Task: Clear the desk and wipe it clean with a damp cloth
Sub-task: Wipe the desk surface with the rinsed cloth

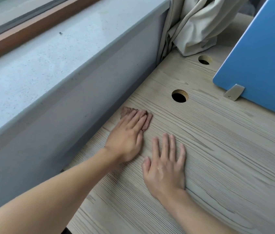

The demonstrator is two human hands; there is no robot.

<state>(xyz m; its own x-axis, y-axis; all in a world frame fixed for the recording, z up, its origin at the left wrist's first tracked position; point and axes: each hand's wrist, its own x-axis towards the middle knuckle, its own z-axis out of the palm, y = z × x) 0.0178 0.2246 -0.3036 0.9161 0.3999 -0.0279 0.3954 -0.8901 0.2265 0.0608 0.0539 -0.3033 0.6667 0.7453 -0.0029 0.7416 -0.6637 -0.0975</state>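
A small brown cloth point(128, 111) lies flat on the pale wood-grain desk point(218, 157), close to the grey wall under the window. My left hand point(126, 134) presses on the cloth with straight fingers and covers most of it. Just to its right, my right hand point(165, 164) rests flat on the bare desk with its fingers spread, holding nothing.
A round cable hole point(179, 96) opens in the desk beyond the cloth, and a second hole point(204, 60) lies farther back. A blue divider panel point(260, 65) on a metal bracket point(234, 94) stands at the right. A beige curtain point(199, 26) hangs in the far corner. The grey windowsill point(40, 65) runs along the left.
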